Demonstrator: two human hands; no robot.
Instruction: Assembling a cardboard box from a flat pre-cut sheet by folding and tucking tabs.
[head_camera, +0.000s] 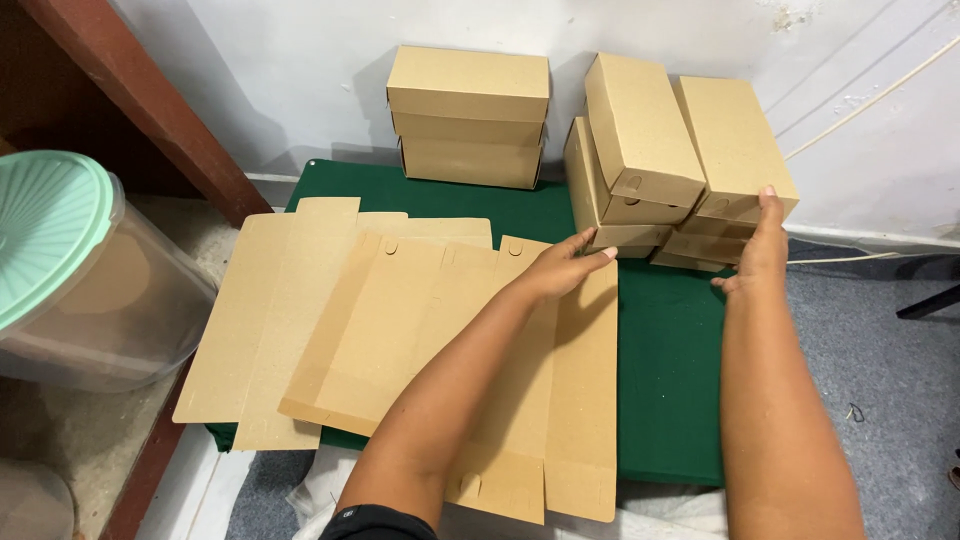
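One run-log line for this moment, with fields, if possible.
left hand: open, at stacked boxes | right hand: open, against same stack | flat cardboard blanks: on green cloth

The big plastic tub (90, 290) with the green lid is getting cut off at the left edge. The left arm is covering part of the flat cardboard sheets (400, 340). The right hand (762, 250) is hiding the lower boxes (700, 245) in the far right pile.
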